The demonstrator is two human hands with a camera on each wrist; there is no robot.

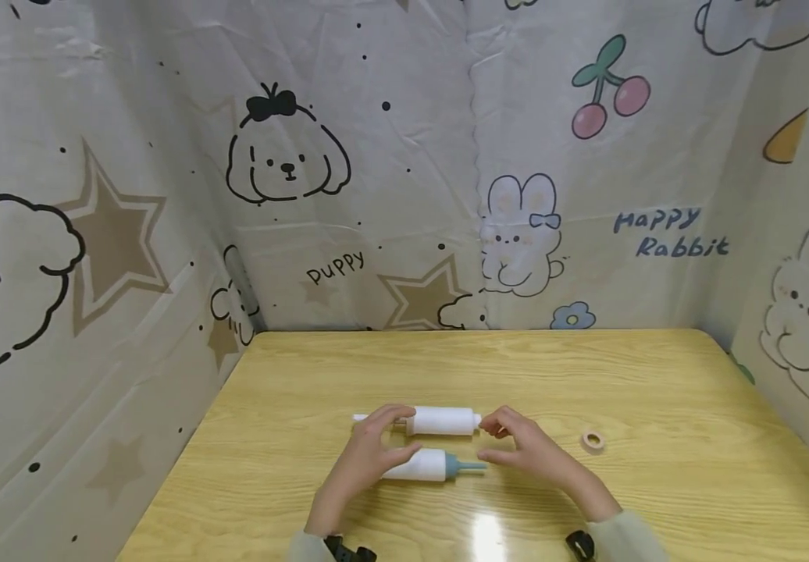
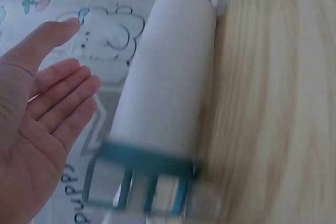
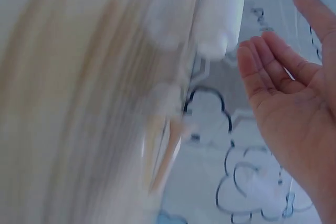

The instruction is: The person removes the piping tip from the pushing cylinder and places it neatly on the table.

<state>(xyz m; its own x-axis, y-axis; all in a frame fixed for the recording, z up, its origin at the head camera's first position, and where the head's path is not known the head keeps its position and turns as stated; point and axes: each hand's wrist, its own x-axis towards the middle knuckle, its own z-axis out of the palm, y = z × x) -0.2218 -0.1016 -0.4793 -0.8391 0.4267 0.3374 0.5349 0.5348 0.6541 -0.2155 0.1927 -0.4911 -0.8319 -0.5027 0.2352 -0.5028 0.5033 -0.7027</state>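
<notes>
Two white cylinders lie side by side across the table. The nearer cylinder (image 1: 422, 465) has a teal cap with a thin teal rod at its right end; in the left wrist view this cylinder (image 2: 165, 72) shows a barred teal frame at its other end. The farther cylinder (image 1: 443, 421) has a white end piece on the right and a thin white rod on the left. My left hand (image 1: 369, 453), thumb and fingers spread apart, hovers by their left parts and holds nothing. Loosely bent fingers of my right hand (image 1: 520, 445) are near their right ends, also holding nothing.
A small pale ring, like a roll of tape (image 1: 593, 442), lies on the wooden table (image 1: 292, 375) to the right of my right hand. Printed cloth (image 1: 404, 172) with cartoon animals hangs behind the table and along both sides. Each wrist wears a black strap.
</notes>
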